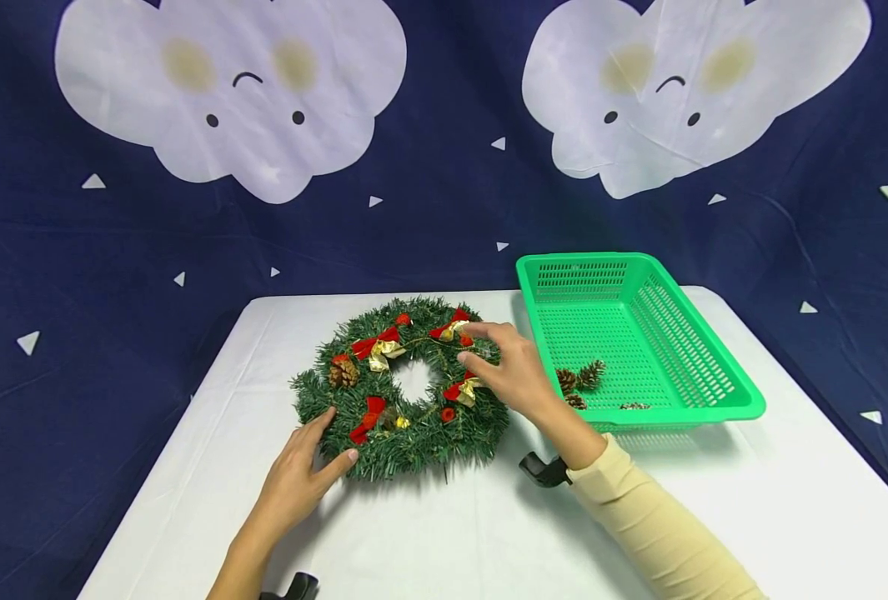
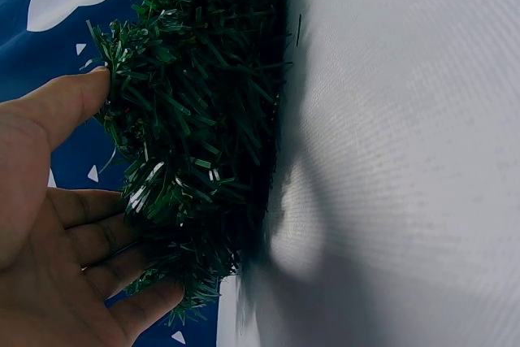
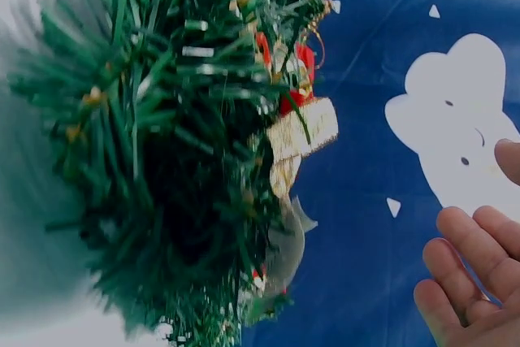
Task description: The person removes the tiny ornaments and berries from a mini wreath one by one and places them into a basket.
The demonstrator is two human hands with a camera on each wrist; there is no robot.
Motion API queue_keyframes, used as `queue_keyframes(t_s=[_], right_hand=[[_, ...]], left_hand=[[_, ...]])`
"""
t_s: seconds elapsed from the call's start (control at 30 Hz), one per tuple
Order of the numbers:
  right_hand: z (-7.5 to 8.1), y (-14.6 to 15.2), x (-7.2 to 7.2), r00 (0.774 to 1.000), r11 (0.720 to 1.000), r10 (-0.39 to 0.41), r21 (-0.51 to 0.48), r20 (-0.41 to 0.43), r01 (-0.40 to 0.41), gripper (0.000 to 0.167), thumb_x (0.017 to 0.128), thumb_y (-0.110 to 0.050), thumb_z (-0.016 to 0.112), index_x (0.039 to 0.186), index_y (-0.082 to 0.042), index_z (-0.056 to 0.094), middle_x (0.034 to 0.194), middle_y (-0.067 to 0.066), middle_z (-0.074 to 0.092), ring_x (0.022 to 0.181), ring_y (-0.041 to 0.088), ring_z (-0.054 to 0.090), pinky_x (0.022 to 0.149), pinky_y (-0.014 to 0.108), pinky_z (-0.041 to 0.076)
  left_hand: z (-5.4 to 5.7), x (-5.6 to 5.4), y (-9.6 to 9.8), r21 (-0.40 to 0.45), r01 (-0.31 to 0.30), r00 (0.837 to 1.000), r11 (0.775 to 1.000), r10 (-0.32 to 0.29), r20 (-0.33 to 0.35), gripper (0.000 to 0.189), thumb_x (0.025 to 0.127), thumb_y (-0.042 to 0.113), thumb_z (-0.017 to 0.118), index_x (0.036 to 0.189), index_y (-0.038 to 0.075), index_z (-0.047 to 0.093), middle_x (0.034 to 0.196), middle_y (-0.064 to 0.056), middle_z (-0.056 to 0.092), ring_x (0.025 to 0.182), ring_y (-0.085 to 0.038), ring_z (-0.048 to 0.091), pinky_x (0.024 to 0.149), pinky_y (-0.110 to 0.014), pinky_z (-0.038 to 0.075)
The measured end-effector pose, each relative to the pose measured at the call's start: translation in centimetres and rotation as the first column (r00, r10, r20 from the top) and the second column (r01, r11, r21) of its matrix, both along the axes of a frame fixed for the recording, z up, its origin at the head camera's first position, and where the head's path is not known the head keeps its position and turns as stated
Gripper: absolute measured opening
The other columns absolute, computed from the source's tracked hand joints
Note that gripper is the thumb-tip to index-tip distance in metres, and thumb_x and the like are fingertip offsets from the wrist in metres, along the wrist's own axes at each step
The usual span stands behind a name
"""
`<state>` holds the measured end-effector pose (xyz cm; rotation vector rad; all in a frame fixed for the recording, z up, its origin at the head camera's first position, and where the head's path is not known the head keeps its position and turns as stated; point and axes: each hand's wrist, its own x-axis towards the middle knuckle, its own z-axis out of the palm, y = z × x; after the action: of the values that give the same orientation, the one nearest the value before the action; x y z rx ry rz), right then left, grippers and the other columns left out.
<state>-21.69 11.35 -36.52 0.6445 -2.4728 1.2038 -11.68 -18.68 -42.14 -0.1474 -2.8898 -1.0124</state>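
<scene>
A round green tinsel wreath (image 1: 421, 454) lies flat on the white table, trimmed with red bows (image 1: 369, 419), gold ribbon and a pinecone (image 1: 343, 372). My left hand (image 1: 297, 475) touches its front left side, fingers spread and loosely bent. In the left wrist view, the thumb and fingers of that hand (image 2: 49, 225) lie against the green tinsel. Over the wreath's right part hovers my right hand (image 1: 514, 371), thumb and fingers apart, nothing seen between them. The right wrist view shows these fingers (image 3: 467, 270) apart from the wreath (image 3: 162, 144).
To the right of the wreath stands a green plastic basket (image 1: 714, 414) with perforated sides. Several pinecones (image 1: 590, 376) lie in its near left corner. Behind the white table (image 1: 428, 550) hangs a dark blue cloth (image 1: 444, 242) with white clouds and triangles.
</scene>
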Motion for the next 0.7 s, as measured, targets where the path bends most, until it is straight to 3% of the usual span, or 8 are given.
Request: queue_keyframes(t_s=[0.33, 0.7], right_hand=[[-0.4, -1.7, 0.0, 0.999, 0.999, 0.031, 0.011, -0.041, -0.031, 0.039, 0.084, -0.025, 0.071, 0.120, -0.013, 0.062, 0.115, 0.002, 0.067, 0.111, 0.022, 0.058, 0.094, 0.044, 0.048], [-1.0, -3.1, 0.1, 0.999, 0.999, 0.038, 0.006, -0.014, -0.038, 0.038, 0.085, -0.025, 0.070, 0.120, -0.013, 0.062, 0.115, 0.002, 0.067, 0.113, 0.021, 0.058, 0.099, 0.046, 0.045]], left_hand=[[-0.1, 0.0, 0.0, -0.002, 0.000, 1.000, 1.000, 0.000, -0.002, 0.078, 0.087, 0.049, 0.061, 0.148, 0.011, 0.031, 0.148, -0.021, 0.037, 0.135, -0.044, 0.033, 0.102, -0.068, 0.031], [0.0, 0.0, 0.0, -0.003, 0.002, 1.000, 1.000, -0.002, -0.002, 0.078, 0.088, 0.049, 0.061, 0.148, 0.010, 0.031, 0.148, -0.022, 0.038, 0.135, -0.044, 0.033, 0.103, -0.067, 0.031]])
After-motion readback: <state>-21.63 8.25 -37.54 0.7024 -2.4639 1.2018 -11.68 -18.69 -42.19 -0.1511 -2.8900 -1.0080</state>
